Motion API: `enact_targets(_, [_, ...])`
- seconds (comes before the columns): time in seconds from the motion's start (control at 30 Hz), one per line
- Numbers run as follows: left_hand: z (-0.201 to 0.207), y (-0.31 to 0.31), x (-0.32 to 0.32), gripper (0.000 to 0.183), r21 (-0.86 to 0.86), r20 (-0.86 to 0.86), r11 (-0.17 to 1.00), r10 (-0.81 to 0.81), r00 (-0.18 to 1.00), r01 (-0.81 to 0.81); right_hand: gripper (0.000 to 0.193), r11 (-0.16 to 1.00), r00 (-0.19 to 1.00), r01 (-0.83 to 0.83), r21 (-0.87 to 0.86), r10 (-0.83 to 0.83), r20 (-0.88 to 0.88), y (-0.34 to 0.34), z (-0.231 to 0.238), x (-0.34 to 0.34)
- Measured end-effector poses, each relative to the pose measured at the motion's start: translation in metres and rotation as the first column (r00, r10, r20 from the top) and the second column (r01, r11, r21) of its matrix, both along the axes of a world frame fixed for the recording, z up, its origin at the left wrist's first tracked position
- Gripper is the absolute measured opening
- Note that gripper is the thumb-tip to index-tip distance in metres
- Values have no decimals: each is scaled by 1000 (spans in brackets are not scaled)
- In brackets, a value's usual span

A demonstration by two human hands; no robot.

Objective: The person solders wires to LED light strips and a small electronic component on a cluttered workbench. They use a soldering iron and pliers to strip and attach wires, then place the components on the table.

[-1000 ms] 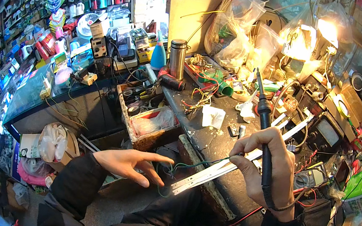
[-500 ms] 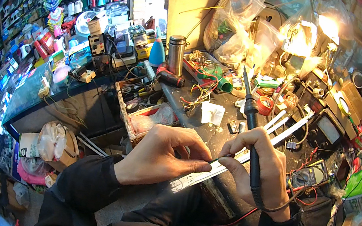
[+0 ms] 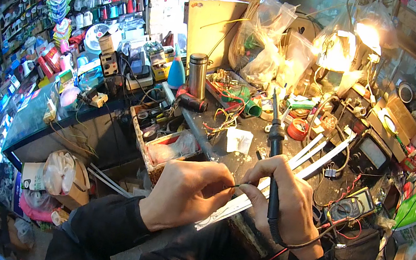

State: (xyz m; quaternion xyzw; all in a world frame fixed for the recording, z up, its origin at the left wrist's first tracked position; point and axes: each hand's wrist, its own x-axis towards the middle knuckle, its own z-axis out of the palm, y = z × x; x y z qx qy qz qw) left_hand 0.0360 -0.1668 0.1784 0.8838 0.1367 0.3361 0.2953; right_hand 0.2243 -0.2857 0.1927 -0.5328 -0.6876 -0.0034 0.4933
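Two hands meet over the desk (image 3: 240, 162) edge, fingertips nearly touching, w/ a thin dark wire (image 3: 235, 186) btwn them. L hand (image 3: 180, 194): back turned up, fingers (image 3: 218, 173) curled, thumb pressed in, narrow pinch on the wire. R hand (image 3: 291, 211): bent inward, thumb + index also in a tight pinch at the wire's other side. Soldering iron (image 3: 276, 142) sits in the R hand too, held pen-style, tip up & away from the person, cord trailing by the wrist. Both forearms come up from the lower edge in dark sleeves (image 3: 106, 218), angled toward each other. White strips (image 3: 328, 156) run diag. under the R hand, near ends past the desk edge. Test meter (image 3: 353, 205) is to the R hand's right; white paper (image 3: 239, 141) lies beyond the hands.
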Motion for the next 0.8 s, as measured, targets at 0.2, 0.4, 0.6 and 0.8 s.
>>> enact_targets(0.2, [-3,4,6,16,263,93,964,20,995,-44,32,999,998,48,0,-48,-30,3,-4,2])
enact_targets(0.4, [-2,-3,6,16,69,-31,997,47,998,-45,32,997,997,77,-26,-77,-23,1,-5,1])
enact_targets(0.6, [7,10,5,27,-743,-14,637,-320,947,204,28,1000,998,19,-25,-20,-66,-4,3,5])
enact_targets(0.8, [4,15,2,13,-427,-131,887,-253,959,176,29,999,996,-2,-32,0,-84,-4,5,4])
